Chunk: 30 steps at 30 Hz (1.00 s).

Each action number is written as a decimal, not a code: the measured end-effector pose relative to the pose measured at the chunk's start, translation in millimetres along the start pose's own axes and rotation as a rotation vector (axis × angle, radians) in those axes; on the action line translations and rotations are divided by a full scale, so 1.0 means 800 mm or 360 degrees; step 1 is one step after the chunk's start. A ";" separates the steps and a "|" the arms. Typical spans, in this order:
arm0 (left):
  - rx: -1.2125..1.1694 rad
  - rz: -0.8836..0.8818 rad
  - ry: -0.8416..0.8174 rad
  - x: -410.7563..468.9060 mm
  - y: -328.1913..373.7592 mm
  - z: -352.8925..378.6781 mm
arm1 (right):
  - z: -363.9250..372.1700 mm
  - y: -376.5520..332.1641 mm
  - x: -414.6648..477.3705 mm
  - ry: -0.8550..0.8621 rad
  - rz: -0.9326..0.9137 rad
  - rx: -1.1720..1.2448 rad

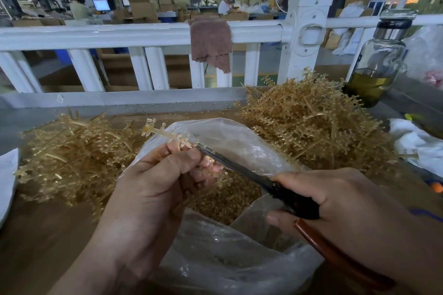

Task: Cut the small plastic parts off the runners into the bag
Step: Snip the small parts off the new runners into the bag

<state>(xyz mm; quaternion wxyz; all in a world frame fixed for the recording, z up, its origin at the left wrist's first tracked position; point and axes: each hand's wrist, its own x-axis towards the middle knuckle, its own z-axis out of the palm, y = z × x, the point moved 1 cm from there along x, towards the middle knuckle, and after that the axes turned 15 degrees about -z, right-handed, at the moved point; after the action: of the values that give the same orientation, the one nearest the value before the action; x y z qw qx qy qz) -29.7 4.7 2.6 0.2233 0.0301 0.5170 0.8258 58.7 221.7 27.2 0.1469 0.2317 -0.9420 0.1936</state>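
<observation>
My left hand [153, 182] grips a tan plastic runner [165, 133] with small parts along its stem, held over the open clear plastic bag [239, 141]. My right hand [340, 201] holds black cutters [242, 167] with reddish-brown handles; the blade tips touch the runner beside my left fingers. Cut tan parts [225, 201] lie heaped inside the bag. A pile of runners [309, 122] sits to the right and another pile of runners [72, 151] to the left on the brown table [43, 235].
A white railing [119, 33] runs along the table's far edge with a brown cloth [211, 43] draped over it. A glass bottle [381, 60] of yellowish liquid stands at the right. White paper [7, 175] lies far left, crumpled white plastic [417, 143] far right.
</observation>
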 end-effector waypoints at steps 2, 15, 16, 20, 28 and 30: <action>0.0014 -0.0003 0.0011 0.000 0.000 0.000 | 0.000 0.000 0.000 -0.0003 0.0000 0.0002; 0.0082 -0.0010 0.0051 -0.001 0.002 0.003 | 0.007 0.003 0.002 -0.0009 -0.0002 0.0045; 0.0103 -0.0001 0.0062 -0.001 0.002 0.001 | 0.008 0.003 0.001 -0.0010 0.0001 0.0040; 0.0081 -0.0009 0.0036 0.001 0.002 -0.003 | 0.006 0.002 0.001 -0.0019 -0.0019 0.0022; 0.0013 -0.0060 0.0021 0.004 0.000 -0.004 | 0.004 -0.001 0.003 -0.0031 -0.0023 0.0004; 0.0012 -0.0058 0.0016 0.003 0.001 -0.003 | 0.005 0.000 0.003 -0.0043 -0.0034 -0.0003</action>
<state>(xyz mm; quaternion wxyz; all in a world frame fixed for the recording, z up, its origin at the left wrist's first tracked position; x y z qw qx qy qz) -32.9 3.3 1.4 0.2357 0.0175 0.5217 0.8197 55.8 219.4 24.5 0.1365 0.2442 -0.9415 0.1880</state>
